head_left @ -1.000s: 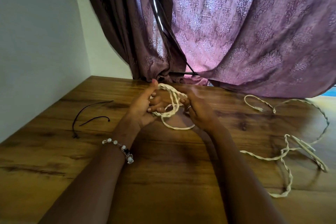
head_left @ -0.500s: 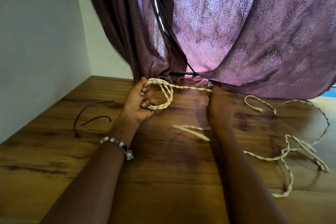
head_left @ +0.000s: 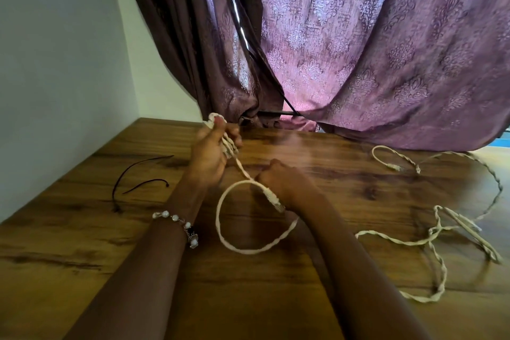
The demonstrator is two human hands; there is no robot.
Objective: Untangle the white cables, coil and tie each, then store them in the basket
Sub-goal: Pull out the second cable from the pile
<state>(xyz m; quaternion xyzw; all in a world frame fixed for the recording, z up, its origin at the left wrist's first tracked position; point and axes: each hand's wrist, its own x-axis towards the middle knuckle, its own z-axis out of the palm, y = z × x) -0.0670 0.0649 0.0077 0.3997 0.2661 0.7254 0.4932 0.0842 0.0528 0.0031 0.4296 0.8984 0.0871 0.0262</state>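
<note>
**Both hands on one white cable, 2nd cable loose at 3 o'clock**

Left hand [head_left: 211, 156] is curled round a bunched coil of the white cable [head_left: 220, 218], thumb up, strands poking out above the fingers at approx 12 o'clock of the fist. Right hand [head_left: 284, 182] sits just beside it at 4 o'clock, fingers closed on the same cable near its plug end [head_left: 273, 200]; plug tip points down toward 5 o'clock.

Cable looks off-white, twisted/braided, slightly motion-blurred. Short taut run goes from left fist diagonally down to right hand, long axis approx 11 to 5 o'clock. Below the hands it hangs in one open round loop, bottom of loop at 6 o'clock, near the wooden table [head_left: 82, 270]; can't tell if it touches.

Second white cable [head_left: 430, 240] lies slack on the table well apart, at 3–4 o'clock of the hands, w/ wavy bends, a connector end [head_left: 393, 167] at 2 o'clock.

Thin black tie [head_left: 138, 176] lies at 9 o'clock of the hands. Beaded bracelet [head_left: 176, 222] on left wrist. Purple patterned curtain [head_left: 358, 50] hangs at 12 o'clock, hem resting on the table's far edge
</note>
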